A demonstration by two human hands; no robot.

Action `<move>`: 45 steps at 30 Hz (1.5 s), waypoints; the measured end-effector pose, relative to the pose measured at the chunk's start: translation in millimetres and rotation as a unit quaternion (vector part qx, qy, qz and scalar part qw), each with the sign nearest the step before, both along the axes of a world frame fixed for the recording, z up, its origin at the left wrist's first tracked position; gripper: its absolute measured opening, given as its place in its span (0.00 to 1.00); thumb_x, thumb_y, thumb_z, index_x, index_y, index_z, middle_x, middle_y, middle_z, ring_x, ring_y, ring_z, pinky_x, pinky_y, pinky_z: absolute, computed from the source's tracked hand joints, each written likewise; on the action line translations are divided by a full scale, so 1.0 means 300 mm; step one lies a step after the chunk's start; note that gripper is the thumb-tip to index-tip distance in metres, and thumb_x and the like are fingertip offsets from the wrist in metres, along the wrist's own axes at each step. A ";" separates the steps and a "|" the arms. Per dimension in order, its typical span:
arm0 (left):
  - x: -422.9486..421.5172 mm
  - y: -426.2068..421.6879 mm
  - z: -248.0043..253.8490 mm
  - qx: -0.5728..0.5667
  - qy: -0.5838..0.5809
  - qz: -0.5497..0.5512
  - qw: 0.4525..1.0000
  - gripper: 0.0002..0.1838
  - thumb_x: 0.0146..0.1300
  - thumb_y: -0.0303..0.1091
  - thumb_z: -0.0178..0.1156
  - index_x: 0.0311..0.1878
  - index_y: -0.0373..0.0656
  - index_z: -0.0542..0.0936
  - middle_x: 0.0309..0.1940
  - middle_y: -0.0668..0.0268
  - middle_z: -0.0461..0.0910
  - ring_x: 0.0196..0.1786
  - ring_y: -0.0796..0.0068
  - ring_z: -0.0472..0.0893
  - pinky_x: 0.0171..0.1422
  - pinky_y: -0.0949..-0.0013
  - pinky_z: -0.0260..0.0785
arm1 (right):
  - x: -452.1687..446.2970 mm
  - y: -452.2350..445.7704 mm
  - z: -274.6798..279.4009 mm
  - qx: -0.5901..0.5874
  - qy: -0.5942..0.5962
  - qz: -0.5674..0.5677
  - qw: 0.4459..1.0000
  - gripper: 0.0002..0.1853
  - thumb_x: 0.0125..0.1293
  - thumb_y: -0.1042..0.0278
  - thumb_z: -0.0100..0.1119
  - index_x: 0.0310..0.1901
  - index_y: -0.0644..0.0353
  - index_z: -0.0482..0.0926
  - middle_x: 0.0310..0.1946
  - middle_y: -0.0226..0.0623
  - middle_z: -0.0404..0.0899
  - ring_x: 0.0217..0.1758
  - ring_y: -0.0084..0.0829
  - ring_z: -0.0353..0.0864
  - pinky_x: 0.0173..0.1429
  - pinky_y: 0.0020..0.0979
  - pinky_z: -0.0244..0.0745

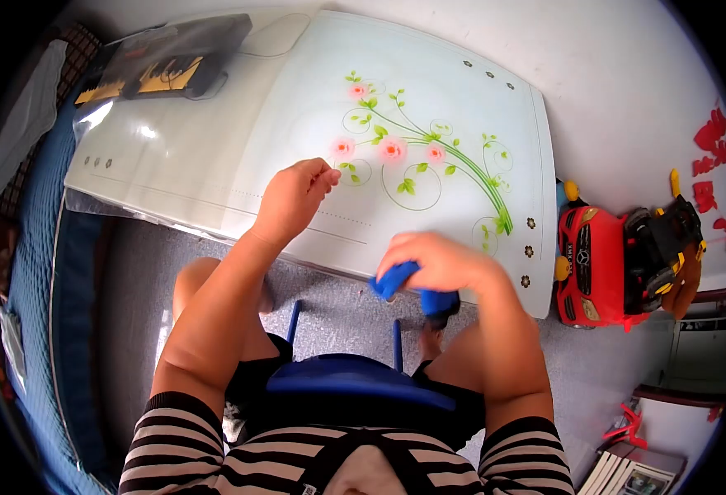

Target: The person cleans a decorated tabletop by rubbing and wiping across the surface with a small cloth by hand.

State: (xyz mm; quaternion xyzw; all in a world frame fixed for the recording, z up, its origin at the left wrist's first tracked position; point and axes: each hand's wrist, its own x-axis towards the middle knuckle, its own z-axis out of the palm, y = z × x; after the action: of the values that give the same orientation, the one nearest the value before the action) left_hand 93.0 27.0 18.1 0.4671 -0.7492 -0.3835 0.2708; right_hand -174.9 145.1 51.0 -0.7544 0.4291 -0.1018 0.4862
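Note:
A blue cloth-like item [393,280] hangs from my right hand [431,260], whose fingers are closed on it at the table's front edge. My left hand [299,191] is held over the white table [297,107], fingers curled together; whether anything small is between them is hidden. Pink flowers and green vines [392,149] are printed on the tabletop, just beyond my hands. Below the table edge, near my right hand, another blue and black item [440,305] shows, partly covered by my wrist.
A keyboard instrument [169,76] under clear plastic lies at the table's back left. Red toy car [586,264] stands right of the table, beside a black and yellow toy [668,247]. A blue-covered bed [41,272] runs along the left. Magazines or boxes [631,472] sit at lower right.

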 end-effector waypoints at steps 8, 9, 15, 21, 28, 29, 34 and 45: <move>-0.025 -0.015 -0.036 -0.103 -0.032 -0.001 0.994 0.07 0.77 0.33 0.67 0.51 0.41 0.85 0.46 0.58 0.88 0.45 0.60 0.88 0.52 0.58 0.80 | -0.055 -0.074 -0.134 -0.309 0.248 -0.384 0.834 0.18 0.66 0.70 0.77 0.56 0.52 0.87 0.52 0.41 0.83 0.59 0.51 0.84 0.61 0.48 0.82; -0.035 -0.018 -0.028 -0.102 -0.032 -0.002 0.994 0.07 0.77 0.33 0.67 0.51 0.41 0.85 0.46 0.58 0.88 0.45 0.60 0.88 0.52 0.58 0.80 | -0.013 -0.067 -0.135 -0.334 0.224 -0.339 0.851 0.17 0.64 0.73 0.76 0.54 0.51 0.88 0.51 0.39 0.83 0.60 0.50 0.83 0.61 0.48 0.82; -0.131 -0.049 -0.017 -0.078 -0.046 -0.021 0.996 0.08 0.77 0.36 0.66 0.48 0.42 0.88 0.44 0.58 0.89 0.44 0.51 0.88 0.50 0.51 0.80 | 0.169 -0.010 -0.092 -0.255 0.081 -0.105 0.958 0.20 0.58 0.73 0.77 0.53 0.47 0.90 0.51 0.35 0.84 0.61 0.44 0.85 0.64 0.46 0.83; -0.171 -0.040 -0.049 -0.115 -0.034 -0.052 0.991 0.08 0.77 0.37 0.66 0.48 0.43 0.88 0.44 0.57 0.89 0.45 0.49 0.88 0.51 0.50 0.81 | -0.176 -0.118 -0.104 -0.246 0.290 -0.411 0.828 0.15 0.70 0.67 0.75 0.57 0.46 0.88 0.53 0.38 0.85 0.61 0.48 0.85 0.62 0.50 0.83; -0.217 -0.009 -0.113 -0.206 -0.055 -0.081 0.974 0.07 0.75 0.33 0.67 0.51 0.50 0.90 0.49 0.65 0.89 0.47 0.53 0.89 0.52 0.53 0.84 | -0.082 -0.091 -0.135 -0.382 0.260 -0.325 0.825 0.19 0.61 0.77 0.73 0.53 0.50 0.89 0.49 0.38 0.83 0.58 0.49 0.84 0.63 0.48 0.80; -0.213 -0.013 -0.121 -0.207 -0.056 -0.081 0.973 0.07 0.75 0.33 0.67 0.51 0.50 0.90 0.49 0.65 0.89 0.47 0.53 0.89 0.52 0.53 0.84 | -0.068 -0.093 -0.130 -0.371 0.251 -0.331 0.830 0.19 0.59 0.79 0.72 0.52 0.50 0.89 0.48 0.38 0.83 0.57 0.49 0.84 0.62 0.48 0.80; -0.256 -0.037 -0.140 -0.270 -0.031 -0.053 0.961 0.04 0.73 0.33 0.68 0.47 0.49 0.90 0.43 0.65 0.87 0.42 0.55 0.89 0.45 0.55 0.84 | 0.072 -0.059 -0.117 -0.372 0.120 -0.183 0.902 0.17 0.58 0.78 0.72 0.49 0.49 0.90 0.47 0.36 0.82 0.55 0.45 0.84 0.60 0.47 0.81; -0.265 -0.029 -0.134 -0.268 -0.051 -0.055 0.961 0.04 0.72 0.32 0.69 0.47 0.50 0.89 0.44 0.66 0.86 0.42 0.57 0.89 0.46 0.55 0.83 | -0.212 -0.133 -0.175 -0.382 0.331 -0.422 0.752 0.18 0.62 0.75 0.74 0.54 0.48 0.89 0.47 0.38 0.82 0.55 0.49 0.83 0.60 0.48 0.80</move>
State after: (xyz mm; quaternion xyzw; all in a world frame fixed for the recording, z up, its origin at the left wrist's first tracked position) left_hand 13.4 18.5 -22.1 0.3549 -0.8619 -0.1588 0.3257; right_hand -238.4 105.1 -1.4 -0.6057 0.7636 -0.1961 -0.1078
